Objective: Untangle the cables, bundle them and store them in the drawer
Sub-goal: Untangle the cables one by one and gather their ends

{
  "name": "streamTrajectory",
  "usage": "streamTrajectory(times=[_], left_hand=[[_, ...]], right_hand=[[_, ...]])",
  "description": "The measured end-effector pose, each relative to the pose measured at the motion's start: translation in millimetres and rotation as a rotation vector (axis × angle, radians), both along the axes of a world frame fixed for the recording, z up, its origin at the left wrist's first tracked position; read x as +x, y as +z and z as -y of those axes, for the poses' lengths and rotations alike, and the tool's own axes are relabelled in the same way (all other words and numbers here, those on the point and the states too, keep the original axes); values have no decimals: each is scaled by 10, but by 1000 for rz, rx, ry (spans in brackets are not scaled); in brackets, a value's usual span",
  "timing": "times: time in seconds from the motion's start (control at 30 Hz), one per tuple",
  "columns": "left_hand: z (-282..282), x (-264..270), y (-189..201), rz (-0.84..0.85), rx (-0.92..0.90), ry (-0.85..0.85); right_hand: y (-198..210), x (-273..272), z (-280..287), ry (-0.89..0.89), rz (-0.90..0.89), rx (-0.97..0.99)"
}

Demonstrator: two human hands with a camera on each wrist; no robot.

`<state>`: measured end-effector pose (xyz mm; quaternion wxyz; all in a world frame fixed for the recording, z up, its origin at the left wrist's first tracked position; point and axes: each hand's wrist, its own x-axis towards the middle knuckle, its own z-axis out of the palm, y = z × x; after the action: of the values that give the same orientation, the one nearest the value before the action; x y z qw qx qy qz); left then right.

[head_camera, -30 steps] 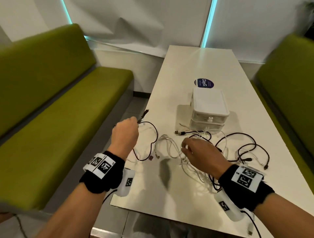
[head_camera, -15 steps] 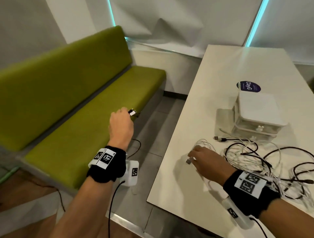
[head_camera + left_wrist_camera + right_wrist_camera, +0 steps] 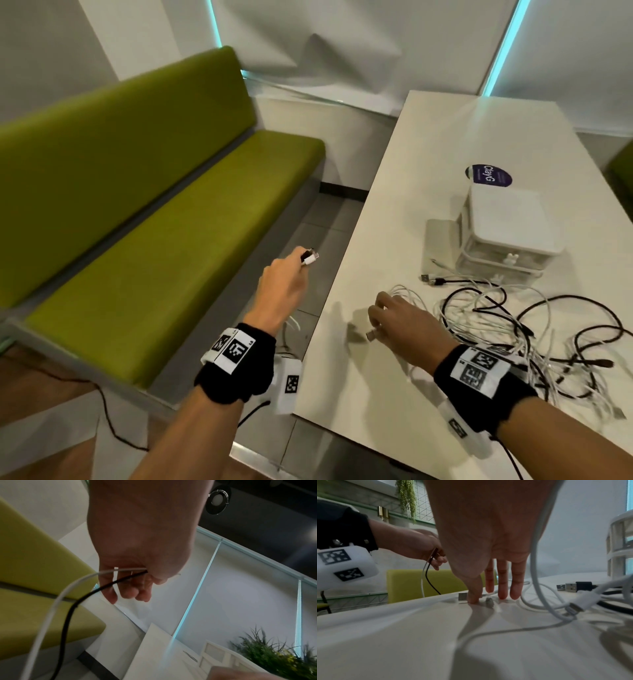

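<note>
My left hand (image 3: 301, 260) hovers over the floor, left of the table, and grips the plug ends (image 3: 310, 257) of a white cable (image 3: 56, 601) and a black cable (image 3: 68, 615). Both cables hang down from the fist. My right hand (image 3: 380, 318) is on the table with straight fingers (image 3: 502, 582), whose tips press on cable ends beside a silver USB plug (image 3: 462, 596). A tangle of white and black cables (image 3: 507, 329) lies to its right. The white drawer box (image 3: 507, 236) stands behind the tangle, drawers closed.
The white table (image 3: 428, 144) has its left edge between my hands. A green bench (image 3: 154, 240) runs along the wall on the left, with grey floor between it and the table. A round dark sticker (image 3: 488, 175) lies behind the box.
My left hand has drawn the two cable ends off the table's left edge and out over the floor. The right hand has stayed pressed on the cables. The head view has swung left.
</note>
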<state>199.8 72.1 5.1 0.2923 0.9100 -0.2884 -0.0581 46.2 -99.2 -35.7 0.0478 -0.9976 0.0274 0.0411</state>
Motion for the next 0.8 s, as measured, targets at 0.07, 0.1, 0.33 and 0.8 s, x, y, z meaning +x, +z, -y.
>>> streamTrajectory(times=[0.07,0.1,0.33,0.8], left_hand=[[61,-102,33,-91,-60,4],[100,-153,50,-132,-79,2],[334,-462,66,-403,-324,-72],[747,-1101,94,-676,-637,-224]], right_hand=[[37,-34,-6,5,30,23],[66,-52,5,-8,52,62],[440,-190,69,-197,350,388],[824,-420,-42,-378,721,973]])
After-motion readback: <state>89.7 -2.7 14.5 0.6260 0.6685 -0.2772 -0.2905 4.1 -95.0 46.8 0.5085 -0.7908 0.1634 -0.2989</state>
